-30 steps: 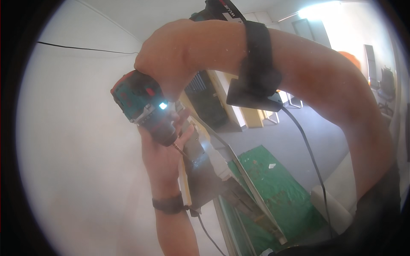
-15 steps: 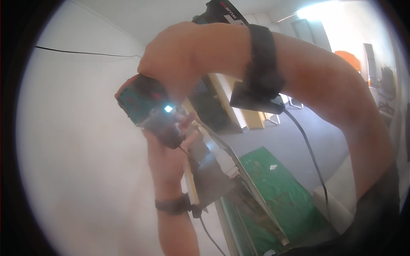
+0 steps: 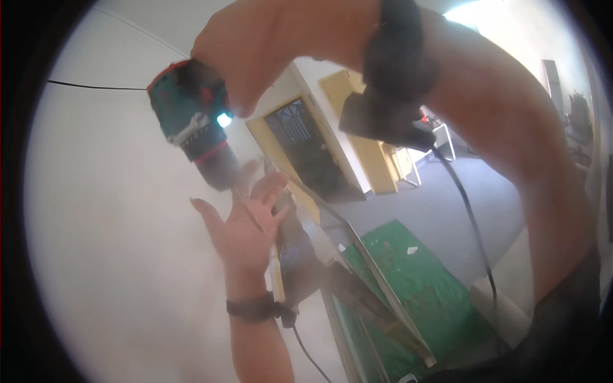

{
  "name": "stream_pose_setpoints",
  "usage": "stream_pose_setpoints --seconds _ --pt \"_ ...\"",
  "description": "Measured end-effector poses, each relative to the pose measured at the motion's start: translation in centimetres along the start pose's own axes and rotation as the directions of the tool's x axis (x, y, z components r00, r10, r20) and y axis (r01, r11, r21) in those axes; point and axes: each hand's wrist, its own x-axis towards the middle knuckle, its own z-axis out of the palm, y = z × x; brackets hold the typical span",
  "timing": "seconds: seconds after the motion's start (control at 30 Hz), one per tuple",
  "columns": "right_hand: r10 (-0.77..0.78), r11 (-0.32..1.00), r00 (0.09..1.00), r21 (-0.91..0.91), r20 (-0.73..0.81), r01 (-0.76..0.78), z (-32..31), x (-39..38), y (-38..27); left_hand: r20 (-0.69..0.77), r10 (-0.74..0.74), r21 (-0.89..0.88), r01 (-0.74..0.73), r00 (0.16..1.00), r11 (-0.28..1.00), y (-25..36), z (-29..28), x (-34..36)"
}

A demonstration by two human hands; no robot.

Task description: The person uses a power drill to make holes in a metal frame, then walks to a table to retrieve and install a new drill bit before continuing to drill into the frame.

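Note:
My right hand (image 3: pixel 249 48) is closed on a green and black cordless drill (image 3: pixel 185 108) with red trim, its small lamp lit. The drill slants down toward my left hand. A thin drill bit (image 3: pixel 250 212) passes in front of the palm; I cannot tell whether it touches. My left hand (image 3: pixel 249 236) is open, palm in view, with the thumb out to the left and the fingers apart. Beside those fingers a dark, glossy panel (image 3: pixel 297 249) with a pale edge strip stands near the wall. A long metal strip (image 3: pixel 370 255) runs down to the right of it.
A white wall (image 3: pixel 115 223) fills the left side. Green sheeting (image 3: pixel 421 281) covers part of the grey floor (image 3: pixel 434 191). A yellow-framed doorway (image 3: pixel 300 140) lies beyond. A black cable (image 3: pixel 469 210) hangs from my right wrist strap (image 3: pixel 396 64).
The drill and my right hand have moved up and left, away from the panel. My left hand has spread its fingers, and its palm shows more.

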Motion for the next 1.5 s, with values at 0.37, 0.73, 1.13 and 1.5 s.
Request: stream_pose_setpoints --seconds 0.37,0.73,1.13,1.5 --pt "0.271 0.961 0.956 -0.091 0.108 -0.262 0.3 -2.8 -1.2 -0.007 -0.027 -0.04 0.027 1.0 0.999 -1.4 1.0 -0.6" --pt "-0.006 1.0 0.991 -0.004 0.136 0.006 0.3 -4.2 -0.9 0.168 0.004 0.478 -0.085 0.986 0.874 -1.4 2.8 -0.9" --pt "0.045 0.988 0.998 -0.153 0.049 -0.037 4.1 -3.7 0.5 -0.028 0.089 0.368 -0.073 0.996 0.927 -2.1 4.8 -1.2" --pt "0.006 1.0 0.993 -0.008 0.117 -0.005 3.7 -4.2 0.5 0.06 -0.044 0.515 0.007 0.997 0.857 -2.8 1.1 0.0"
